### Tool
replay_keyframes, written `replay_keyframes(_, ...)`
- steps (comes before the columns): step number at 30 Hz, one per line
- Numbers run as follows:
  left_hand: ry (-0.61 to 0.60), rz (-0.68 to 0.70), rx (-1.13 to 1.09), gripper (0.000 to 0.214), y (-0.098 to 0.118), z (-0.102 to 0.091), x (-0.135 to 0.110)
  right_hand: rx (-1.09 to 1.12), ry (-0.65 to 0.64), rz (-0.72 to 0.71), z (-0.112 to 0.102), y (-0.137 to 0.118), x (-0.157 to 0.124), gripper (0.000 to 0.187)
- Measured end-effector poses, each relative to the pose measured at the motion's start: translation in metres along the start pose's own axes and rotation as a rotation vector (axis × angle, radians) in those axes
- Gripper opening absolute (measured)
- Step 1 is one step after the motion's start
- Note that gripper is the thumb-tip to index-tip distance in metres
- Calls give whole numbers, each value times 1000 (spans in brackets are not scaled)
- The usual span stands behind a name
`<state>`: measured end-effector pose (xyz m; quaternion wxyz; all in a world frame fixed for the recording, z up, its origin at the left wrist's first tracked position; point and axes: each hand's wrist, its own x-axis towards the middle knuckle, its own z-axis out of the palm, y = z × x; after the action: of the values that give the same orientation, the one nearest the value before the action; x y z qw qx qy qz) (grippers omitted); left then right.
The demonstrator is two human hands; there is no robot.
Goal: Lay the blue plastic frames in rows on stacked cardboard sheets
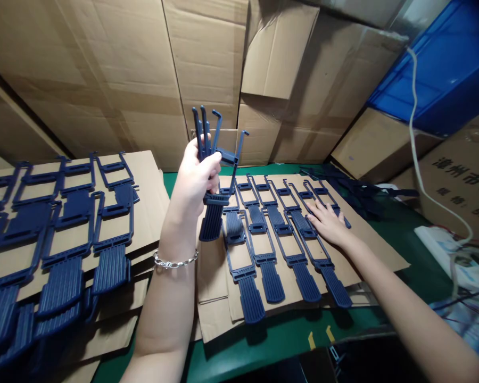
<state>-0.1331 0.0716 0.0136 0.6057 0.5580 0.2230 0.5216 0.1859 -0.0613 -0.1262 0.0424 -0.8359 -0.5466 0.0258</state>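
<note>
Left hand (199, 167): raised, clenched around bundle of blue frames (212, 223), hooked ends up, ribbed flap down. Bundle position: above left edge of cardboard sheet (369, 236). Right hand (328, 222): palm down, fingers spread, touching laid-out frames (272, 282), overlapping in rows on sheet. More frames (109, 268) on cardboard stack (149, 183), left side. Green table (219, 359) underneath.

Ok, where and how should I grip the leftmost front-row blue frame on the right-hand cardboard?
Probably best by its ribbed tab, from the near side, pinched across its long edges. The tab is broad, flat and points toward the cardboard's near edge; the rest of the blue frame is thin bars, its far end crowded against the back row.
</note>
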Motion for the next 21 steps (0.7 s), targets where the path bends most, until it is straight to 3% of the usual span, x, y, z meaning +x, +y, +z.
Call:
replay_keyframes(4, -77, -30, -4, 36, -2, 6, -2, 18, 15, 7, 7, -1, 13, 60)
replay_keyframes(7, -137, -96, -39, 38, -4, 12, -5, 78, 13, 46, -1, -6, 23, 60)
replay_keyframes(10, -212, -150, -106, 36, -4, 17, -8, 216, 219, 37, -22, -27, 20, 60)
replay_keyframes(12, -270, -184, -178, 32, -4, 21, -11, 426, 374, -90, -41, -54, 5, 58)
replay_keyframes(13, -301, -202, -218, 30, -4, 24, -12, 590, 360, -200, -50, -71, -5, 55)
replay_keyframes(15, -357, -232, -290, 25, -5, 30, -16, 956, 131, -327, -65, -105, -28, 48)
replay_keyframes(17, -395, -253, -322, 24, -5, 37, -20, 1183, -70, -380, -74, -136, -49, 44)
replay_keyframes(19, -419, -261, -312, 25, -6, 44, -25, 1318, -100, -382, -77, -155, -65, 38)
replay_keyframes(21, -448, -259, -276, 28, -7, 49, -29, 1418, -22, -371, -78, -161, -76, 32)
